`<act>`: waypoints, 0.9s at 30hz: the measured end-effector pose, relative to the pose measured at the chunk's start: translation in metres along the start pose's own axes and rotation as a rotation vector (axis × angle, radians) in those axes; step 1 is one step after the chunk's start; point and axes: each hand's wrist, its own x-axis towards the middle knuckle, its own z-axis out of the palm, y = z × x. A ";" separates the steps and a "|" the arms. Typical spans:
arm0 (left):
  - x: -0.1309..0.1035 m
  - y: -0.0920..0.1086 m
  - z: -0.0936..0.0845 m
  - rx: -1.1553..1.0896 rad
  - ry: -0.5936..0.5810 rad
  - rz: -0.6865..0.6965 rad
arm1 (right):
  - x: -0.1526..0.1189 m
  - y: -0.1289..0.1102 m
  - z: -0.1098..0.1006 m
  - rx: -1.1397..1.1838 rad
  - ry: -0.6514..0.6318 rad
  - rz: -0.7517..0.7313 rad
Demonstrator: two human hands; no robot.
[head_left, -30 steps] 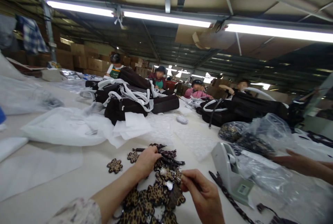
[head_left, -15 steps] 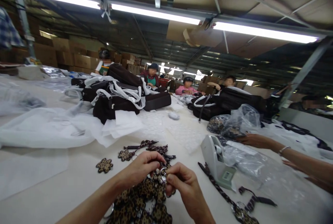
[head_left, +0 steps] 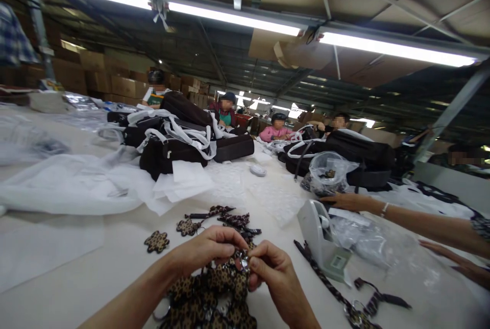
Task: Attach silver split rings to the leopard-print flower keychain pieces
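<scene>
My left hand (head_left: 210, 249) and my right hand (head_left: 273, 268) meet over a pile of leopard-print flower-shaped key charms (head_left: 209, 296) with metal rings. Both hands are closed in a pinch around a small shiny metal key ring (head_left: 242, 259) between the fingertips; its finer parts are too small to make out. Beyond my left hand lie a single flower charm (head_left: 156, 242) and another flower charm (head_left: 188, 227) on the white table. Dark patterned straps (head_left: 237, 219) are heaped just past my fingers.
A grey-white tape dispenser (head_left: 323, 239) stands to the right, beside a long patterned strap (head_left: 321, 273). A co-worker's arm (head_left: 406, 222) reaches in from the right to a clear plastic bag (head_left: 331, 171). Dark bags (head_left: 172, 155) with white-wrapped handles are stacked behind.
My hands stay at the pile, still pinching the metal ring, with only a slight shift. The co-worker's hand has moved left, and the plastic bag there has moved left and stands more upright.
</scene>
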 end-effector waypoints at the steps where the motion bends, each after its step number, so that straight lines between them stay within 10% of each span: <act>1: 0.000 0.000 0.000 -0.008 -0.028 0.007 | 0.001 0.000 0.000 -0.006 -0.006 0.001; 6: 0.001 0.002 0.003 0.117 -0.084 0.103 | 0.003 -0.001 -0.010 -0.168 0.212 -0.156; 12: -0.003 -0.005 -0.018 0.375 0.133 0.069 | -0.017 -0.033 -0.056 -0.681 0.901 -0.561; 15: -0.013 -0.011 -0.035 0.470 0.207 0.065 | -0.022 -0.043 -0.072 -1.013 1.008 -0.702; 18: -0.026 -0.019 -0.050 0.480 0.213 0.037 | -0.013 -0.030 -0.063 -1.120 0.816 -0.681; 23: -0.040 -0.036 -0.073 0.314 0.345 -0.020 | 0.007 0.009 -0.007 -1.092 0.104 -0.510; 27: -0.040 -0.044 -0.083 0.243 0.414 -0.005 | 0.017 0.026 0.028 -1.190 -0.097 -0.502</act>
